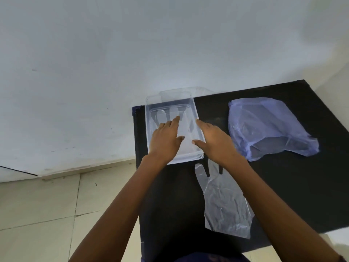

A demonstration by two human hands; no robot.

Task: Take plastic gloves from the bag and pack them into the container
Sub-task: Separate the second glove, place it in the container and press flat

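A clear plastic container [197,114] sits at the far left corner of a black table [283,186]. A see-through glove [186,127] lies flat inside it. My left hand [166,138] rests palm down on that glove, fingers spread. Over the container's right rim my right hand [213,140] lies flat with its fingers apart, touching the glove's edge. A second clear glove [224,203] lies flat on the table nearer to me, partly under my right forearm. A crumpled blue plastic bag [264,127] lies to the right, its mouth facing me.
The container's clear lid [181,93] stands hinged open behind it, against a pale wall [132,53]. The table's left edge drops to a tiled floor [47,214]. Bare black tabletop shows to the right of the loose glove.
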